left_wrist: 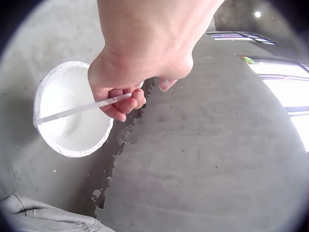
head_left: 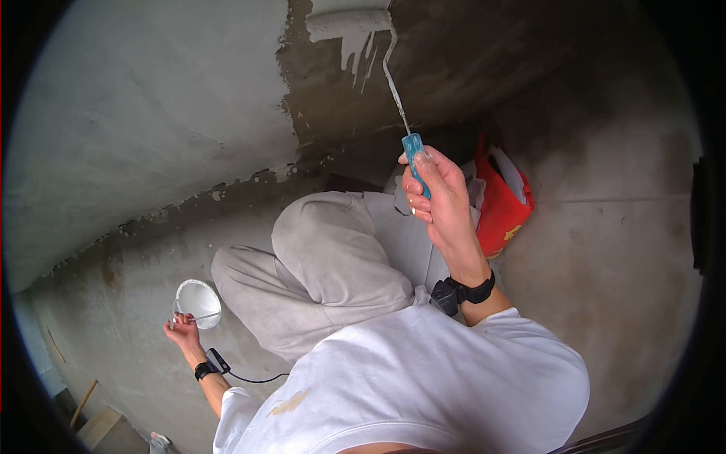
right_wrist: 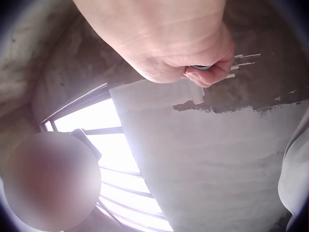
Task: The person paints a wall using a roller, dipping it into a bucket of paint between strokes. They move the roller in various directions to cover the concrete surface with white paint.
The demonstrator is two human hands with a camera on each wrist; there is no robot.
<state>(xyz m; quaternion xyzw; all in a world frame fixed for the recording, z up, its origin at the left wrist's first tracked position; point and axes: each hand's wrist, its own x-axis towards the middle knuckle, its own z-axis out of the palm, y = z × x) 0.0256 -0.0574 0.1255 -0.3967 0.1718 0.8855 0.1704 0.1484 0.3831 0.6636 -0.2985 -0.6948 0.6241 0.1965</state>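
Note:
My right hand grips the blue handle of a paint roller in the head view. The roller's sleeve lies against the wall at the top, with white drips running from it. In the right wrist view the curled fingers hide most of the handle. At lower left, my left hand holds the bail of a white bucket. The left wrist view shows the fingers curled round that white bail, and the bucket's inside is white.
The wall is pale grey at left and dark brown at right, with a ragged border. A red bag stands beside the right forearm. A wooden block and a stick lie at lower left. Bent knees fill the middle.

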